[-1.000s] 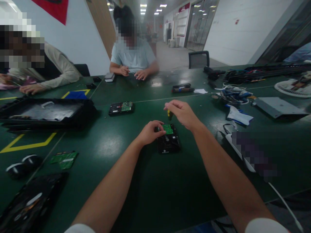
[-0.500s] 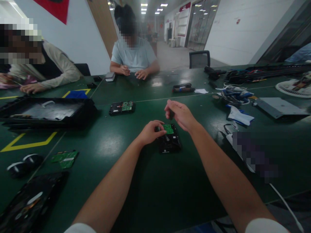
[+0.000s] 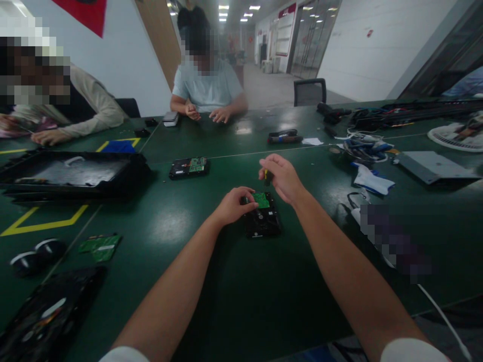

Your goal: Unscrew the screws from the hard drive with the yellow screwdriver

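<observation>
At the far left of the green table (image 3: 211, 301) lie two dark round items (image 3: 33, 256) and, nearer the edge, an opened black device (image 3: 45, 317); just right of them a loose green board (image 3: 100, 246) lies flat. Behind these stands a wide black tray (image 3: 71, 173); it holds a glossy dark sheet and a pale curved piece, though what they are cannot be told. A person in a beige sleeve (image 3: 90, 113) rests a hand on the table beyond it. Further right a second drive (image 3: 187, 167) lies board-up, well apart from the hands, and a seated person in a light shirt (image 3: 207, 88) works at the far edge. The left hand (image 3: 234, 203) is curled onto the near-left corner of the hard drive (image 3: 262, 218), fingers pressing it down; the drive lies flat at table centre with its small green circuit board (image 3: 261, 200) facing up. The right hand (image 3: 281, 176) hovers just above the drive's far end, fingers pinched closed round a small screwdriver (image 3: 266, 176) with a yellow-and-black handle, pointing down. To the right are a white cloth (image 3: 370, 181), a tangle of cables (image 3: 362, 148) and a grey flat box (image 3: 433, 166).
</observation>
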Tool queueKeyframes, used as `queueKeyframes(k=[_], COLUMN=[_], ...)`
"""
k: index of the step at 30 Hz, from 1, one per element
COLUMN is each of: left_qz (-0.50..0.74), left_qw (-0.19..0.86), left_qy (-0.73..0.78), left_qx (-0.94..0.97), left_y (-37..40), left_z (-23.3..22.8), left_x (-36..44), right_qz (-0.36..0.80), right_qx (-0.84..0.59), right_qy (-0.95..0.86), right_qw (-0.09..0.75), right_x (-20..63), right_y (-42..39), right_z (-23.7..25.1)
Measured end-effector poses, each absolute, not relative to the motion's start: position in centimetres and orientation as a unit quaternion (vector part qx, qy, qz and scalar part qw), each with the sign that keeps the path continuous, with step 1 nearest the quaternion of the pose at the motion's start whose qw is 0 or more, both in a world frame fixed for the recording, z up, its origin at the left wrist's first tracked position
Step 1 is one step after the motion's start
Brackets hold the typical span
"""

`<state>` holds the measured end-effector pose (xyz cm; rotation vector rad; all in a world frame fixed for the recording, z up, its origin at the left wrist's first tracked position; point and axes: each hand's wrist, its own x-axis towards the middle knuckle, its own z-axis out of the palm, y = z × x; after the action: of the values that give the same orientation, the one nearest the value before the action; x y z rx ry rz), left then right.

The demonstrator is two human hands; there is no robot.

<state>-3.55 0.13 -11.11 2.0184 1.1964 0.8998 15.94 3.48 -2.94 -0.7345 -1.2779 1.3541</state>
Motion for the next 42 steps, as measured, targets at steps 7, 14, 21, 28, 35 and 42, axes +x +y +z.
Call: queueKeyframes(k=[7, 14, 21, 28, 35, 42], left_qz=[0.345, 0.339, 0.340, 0.343, 0.341, 0.332], left_qw=[0.311, 0.306, 0.305, 0.313, 0.313, 0.311], left_qy=[0.448, 0.452, 0.450, 0.447, 0.453, 0.462], left_qx=[0.764, 0.766, 0.767, 0.764, 0.762, 0.762], left_y=[0.32, 0.35, 0.36, 0.24, 0.21, 0.24], left_z=[-11.52, -11.58, -11.55, -11.30, -11.24, -11.17], left_x=[-3.69, -3.71, -3.68, -3.59, -3.60, -3.60], right_qz=[0.583, 0.580, 0.563, 0.604, 0.605, 0.564], right_qx=[-0.293, -0.288, -0.311, -0.273, -0.265, -0.313], right_qy=[-0.556, -0.543, -0.540, -0.545, -0.538, -0.560], right_qw=[0.516, 0.535, 0.543, 0.513, 0.524, 0.520], right_x=[15.94, 16.26, 16.27, 16.03, 15.93, 16.08], right_y=[3.26, 3.87, 3.75, 3.20, 3.52, 3.69], right_z=[-2.74, -3.05, -3.12, -2.78, -2.94, -3.21])
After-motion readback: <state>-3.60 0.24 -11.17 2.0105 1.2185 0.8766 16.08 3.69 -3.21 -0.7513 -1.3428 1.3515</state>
